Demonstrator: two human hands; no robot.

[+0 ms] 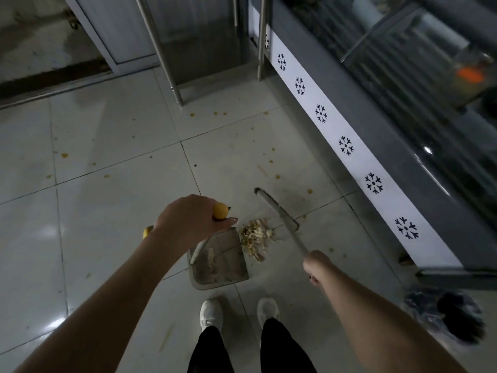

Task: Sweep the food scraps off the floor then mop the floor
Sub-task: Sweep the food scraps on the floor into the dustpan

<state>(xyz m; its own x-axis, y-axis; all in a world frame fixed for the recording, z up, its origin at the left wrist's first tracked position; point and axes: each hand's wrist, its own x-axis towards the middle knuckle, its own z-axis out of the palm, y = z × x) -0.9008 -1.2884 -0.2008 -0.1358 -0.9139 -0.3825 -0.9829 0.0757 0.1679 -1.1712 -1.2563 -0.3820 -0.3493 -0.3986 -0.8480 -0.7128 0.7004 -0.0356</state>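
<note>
Orange spots dot the pale tiled floor (107, 130) at left. The left hand (188, 219) is wrapped around the yellow handle (220, 210) of a grey dustpan (226, 265), which sits on the tiles just ahead of the person's white shoes (211, 313). A heap of food scraps (255, 235) lies at the pan's open edge, between it and the broom (269, 200). The right hand (317, 266) is closed around the broom's stick. Further right stands a freezer (403, 168) with a snowflake band, and a dark mop (454, 321) lies near its base.
</note>
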